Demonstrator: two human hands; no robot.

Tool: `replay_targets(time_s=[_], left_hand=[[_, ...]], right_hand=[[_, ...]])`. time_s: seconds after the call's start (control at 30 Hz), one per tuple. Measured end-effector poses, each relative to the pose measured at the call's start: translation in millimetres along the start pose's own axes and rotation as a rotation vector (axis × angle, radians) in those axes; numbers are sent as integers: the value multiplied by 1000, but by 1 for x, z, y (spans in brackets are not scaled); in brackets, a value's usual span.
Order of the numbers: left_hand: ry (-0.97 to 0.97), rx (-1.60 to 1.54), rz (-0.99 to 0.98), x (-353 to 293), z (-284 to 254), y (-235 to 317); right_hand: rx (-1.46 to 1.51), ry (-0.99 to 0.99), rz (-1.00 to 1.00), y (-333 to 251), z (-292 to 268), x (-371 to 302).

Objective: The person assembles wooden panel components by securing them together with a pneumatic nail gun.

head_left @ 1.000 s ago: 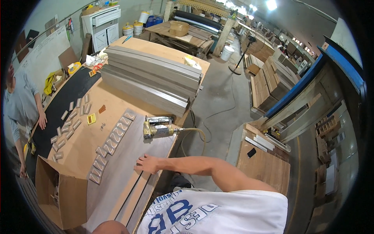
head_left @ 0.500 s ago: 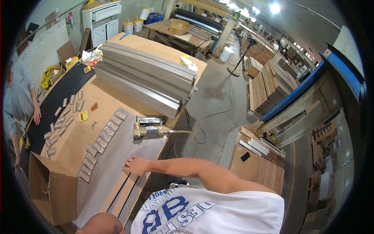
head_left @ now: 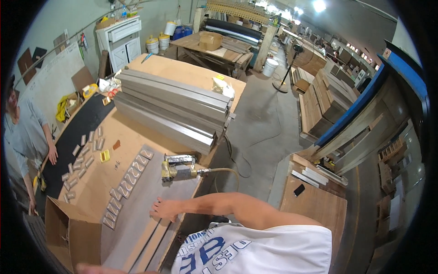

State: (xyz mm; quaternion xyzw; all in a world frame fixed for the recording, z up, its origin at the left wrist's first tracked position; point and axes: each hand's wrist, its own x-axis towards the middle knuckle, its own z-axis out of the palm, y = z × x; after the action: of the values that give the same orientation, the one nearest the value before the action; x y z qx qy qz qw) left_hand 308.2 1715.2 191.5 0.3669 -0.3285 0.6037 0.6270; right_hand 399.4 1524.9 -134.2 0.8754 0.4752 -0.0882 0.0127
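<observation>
Long, narrow tan strips [head_left: 153, 242] lie side by side on a smooth grey wood-grain panel [head_left: 130, 226]. The right hand [head_left: 165, 209] rests at their far end, fingers slightly spread; the left hand [head_left: 93, 268] is blurred at the lower edge, its fingers impossible to tell. Nearby are a scuffed metal nail gun [head_left: 182, 171], flat curved-pattern pieces [head_left: 129, 182] and a corrugated cardboard box [head_left: 85, 242], all on the tabletop [head_left: 141, 130].

White drawer cabinet [head_left: 122, 42], beside wall [head_left: 151, 18]; cardboard box [head_left: 211, 41], on rear wooden table [head_left: 186, 45]; white bucket [head_left: 271, 67], near black-headed floor stand [head_left: 289, 69]; dark phone [head_left: 299, 190], on brown wooden surface [head_left: 319, 212]
</observation>
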Motion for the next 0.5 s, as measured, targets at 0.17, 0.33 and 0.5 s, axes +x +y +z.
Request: replay_targets(time_s=[0.17,0.33,0.5], left_hand=[[-1052,710,-1442,-221,-241,39],[-1685,599,-740,-275,-250,116],[-598,1457,-734,-320,-268,75]], right_hand=[[99,22,-42,14,-52,-30],[43,49,-74,11,-127,-71],[-43,96,-103,-8,-145,-108]])
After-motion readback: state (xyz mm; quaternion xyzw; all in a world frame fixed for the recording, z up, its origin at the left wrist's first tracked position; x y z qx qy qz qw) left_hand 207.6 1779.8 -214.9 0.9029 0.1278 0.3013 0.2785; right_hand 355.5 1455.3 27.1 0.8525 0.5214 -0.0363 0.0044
